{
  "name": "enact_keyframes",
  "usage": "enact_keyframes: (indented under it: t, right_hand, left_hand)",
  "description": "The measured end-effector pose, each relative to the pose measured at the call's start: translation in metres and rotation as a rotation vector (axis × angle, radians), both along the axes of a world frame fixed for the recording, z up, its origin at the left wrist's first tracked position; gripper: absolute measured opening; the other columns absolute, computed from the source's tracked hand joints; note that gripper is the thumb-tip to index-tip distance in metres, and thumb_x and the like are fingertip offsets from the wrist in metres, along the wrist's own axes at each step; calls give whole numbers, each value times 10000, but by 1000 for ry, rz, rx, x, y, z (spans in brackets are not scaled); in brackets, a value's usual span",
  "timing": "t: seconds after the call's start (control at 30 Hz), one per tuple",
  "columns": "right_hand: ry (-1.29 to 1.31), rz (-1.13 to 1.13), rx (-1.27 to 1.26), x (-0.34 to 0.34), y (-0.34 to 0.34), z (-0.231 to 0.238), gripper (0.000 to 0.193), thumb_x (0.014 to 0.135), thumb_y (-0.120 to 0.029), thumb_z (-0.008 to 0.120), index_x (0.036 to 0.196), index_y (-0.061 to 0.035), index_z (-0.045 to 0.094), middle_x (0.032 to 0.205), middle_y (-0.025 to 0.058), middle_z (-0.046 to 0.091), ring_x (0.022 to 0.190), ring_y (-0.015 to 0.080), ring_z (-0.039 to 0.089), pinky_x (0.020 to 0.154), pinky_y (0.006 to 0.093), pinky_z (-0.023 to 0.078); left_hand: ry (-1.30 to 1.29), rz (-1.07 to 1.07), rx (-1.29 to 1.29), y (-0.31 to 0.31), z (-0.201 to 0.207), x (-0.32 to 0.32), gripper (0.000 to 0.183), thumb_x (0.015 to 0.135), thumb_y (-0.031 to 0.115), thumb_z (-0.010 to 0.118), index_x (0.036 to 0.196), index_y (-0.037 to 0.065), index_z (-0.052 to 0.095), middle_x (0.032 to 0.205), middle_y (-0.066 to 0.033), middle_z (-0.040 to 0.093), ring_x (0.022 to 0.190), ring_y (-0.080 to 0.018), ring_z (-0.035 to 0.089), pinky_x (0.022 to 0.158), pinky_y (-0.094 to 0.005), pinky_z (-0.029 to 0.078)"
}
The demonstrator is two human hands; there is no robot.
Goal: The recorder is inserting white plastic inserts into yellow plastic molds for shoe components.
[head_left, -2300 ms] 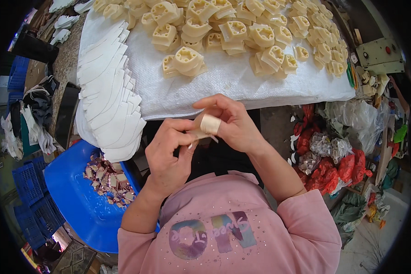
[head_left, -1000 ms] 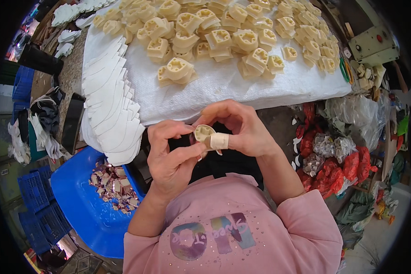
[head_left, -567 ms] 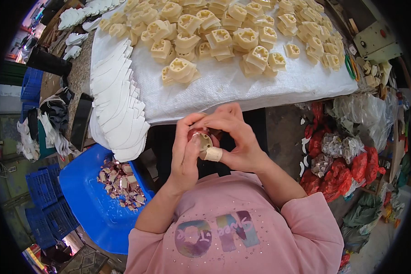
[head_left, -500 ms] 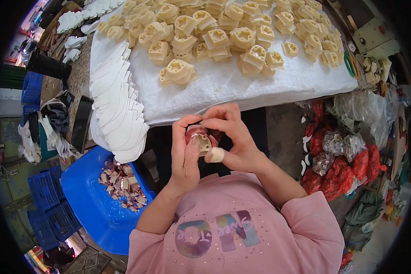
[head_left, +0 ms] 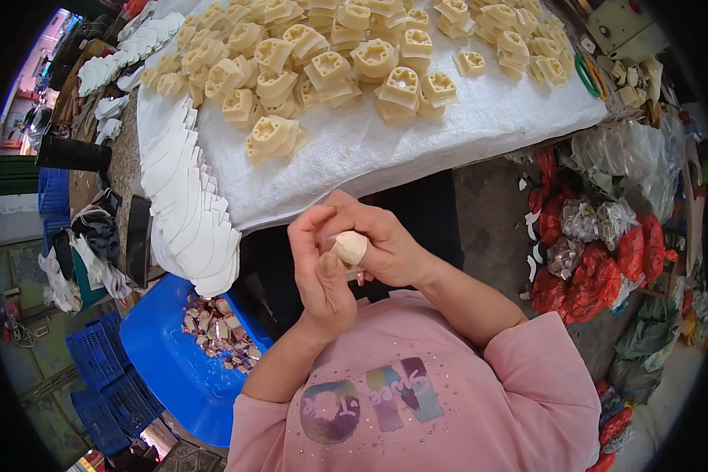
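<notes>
My hands are pressed together just in front of the table's near edge. My left hand (head_left: 320,271) is closed, its thumb up against the right thumb. My right hand (head_left: 385,244) is curled closed beside it, with a cream wrapping (head_left: 350,247) round its thumb. Between them sits a small cream piece with a shiny reddish part, now almost wholly covered by the fingers. Beyond the hands, several cream moulded pieces (head_left: 374,59) with hollowed tops lie heaped on the white sheet (head_left: 330,169). A fanned row of white curved cut-outs (head_left: 185,197) overlaps along the sheet's left side.
At lower left a blue tub (head_left: 161,354) holds shiny reddish-and-cream pieces (head_left: 220,330). Blue crates (head_left: 98,354) stand farther left. Red plastic bags (head_left: 590,295) and clear bags (head_left: 629,169) are piled on the right. Green and orange rings (head_left: 588,76) lie at the table's right corner.
My hands have closed over the cream and reddish piece, which showed plainly between the fingers before. The right thumb has moved up and left across it. The whole view has shifted slightly.
</notes>
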State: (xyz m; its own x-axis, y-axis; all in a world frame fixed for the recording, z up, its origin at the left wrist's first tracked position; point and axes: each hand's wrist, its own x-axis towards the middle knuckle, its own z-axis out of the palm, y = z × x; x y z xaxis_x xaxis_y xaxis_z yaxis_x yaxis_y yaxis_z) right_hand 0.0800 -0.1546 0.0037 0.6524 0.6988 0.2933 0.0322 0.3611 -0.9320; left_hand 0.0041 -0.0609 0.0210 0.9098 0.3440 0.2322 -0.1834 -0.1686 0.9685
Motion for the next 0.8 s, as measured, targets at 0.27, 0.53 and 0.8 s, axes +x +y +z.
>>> enact_keyframes:
  t: [0.27, 0.53, 0.8]
  right_hand:
    - [27, -66, 142, -14, 11, -1, 337, 943, -201, 445, 1244, -59, 501, 1065, 118, 534, 973, 254, 497, 904, 334, 371]
    - [-46, -149, -28, -14, 20, -6, 350, 953, -226, 432, 1251, -52, 490, 1047, 107, 510, 880, 202, 530, 790, 318, 434]
    - [-452, -217, -362, 13, 8, 7, 492, 925, -362, 544, 1336, -111, 442, 1049, 106, 504, 722, 222, 539, 670, 282, 493]
  left_hand:
    - [-15, 50, -357, 4, 9, 8, 406, 977, 311, 369, 1228, -7, 347, 1035, -88, 453, 853, -100, 480, 757, -235, 399]
    - [45, -21, -471, 19, 1, 4, 570, 952, 464, 350, 1333, 46, 274, 1028, -71, 509, 866, -119, 502, 729, -251, 414]
    - [141, -161, -444, 46, 0, -5, 893, 831, 745, 308, 1431, 104, 143, 1047, -75, 541, 860, -146, 547, 604, -266, 435]
